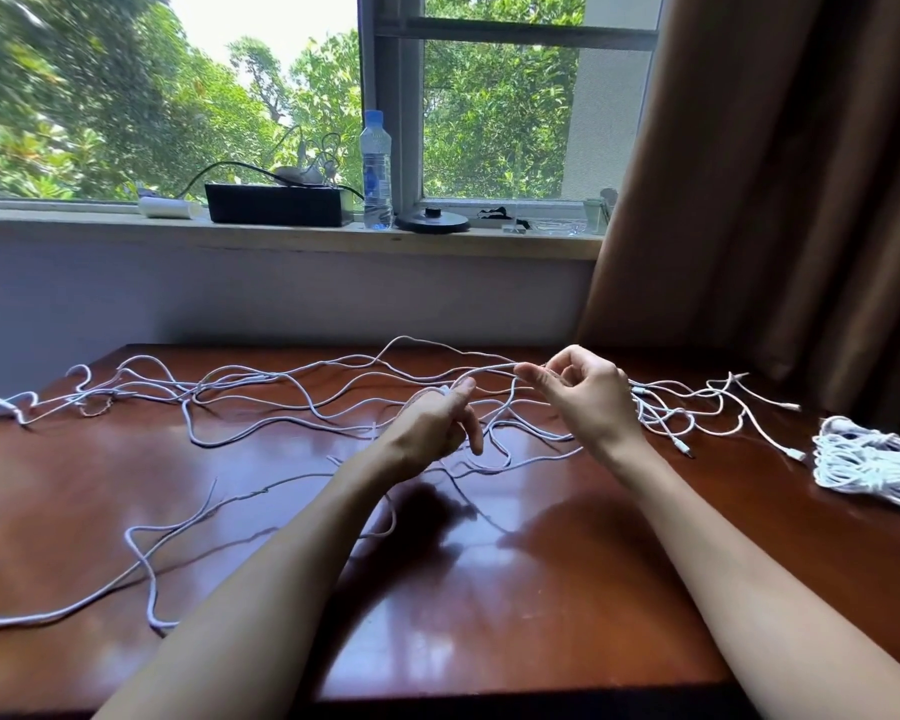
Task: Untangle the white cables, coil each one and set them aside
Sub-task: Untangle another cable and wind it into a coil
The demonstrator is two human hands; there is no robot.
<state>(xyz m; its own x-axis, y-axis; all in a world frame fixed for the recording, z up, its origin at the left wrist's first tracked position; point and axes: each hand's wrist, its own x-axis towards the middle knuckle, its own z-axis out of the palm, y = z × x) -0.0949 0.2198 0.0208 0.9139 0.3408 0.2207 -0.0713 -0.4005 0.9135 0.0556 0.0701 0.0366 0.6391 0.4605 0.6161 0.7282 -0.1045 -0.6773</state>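
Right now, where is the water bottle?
In the head view, the water bottle stands on the windowsill, left of centre at the back, between the black box and the round black base.

Bright daylight pours in through the window [494,111], and the sky [261,23] up top is blown out white. The glossy table [489,589] throws back pale glare patches, with a soft dark shadow [427,511] pooling mid-table. Wide-angle bend curves the sill [281,236] and the table edges. The trees [48,96] at far left look smeared, perhaps motion blur. The curtain [801,174] sits dim.
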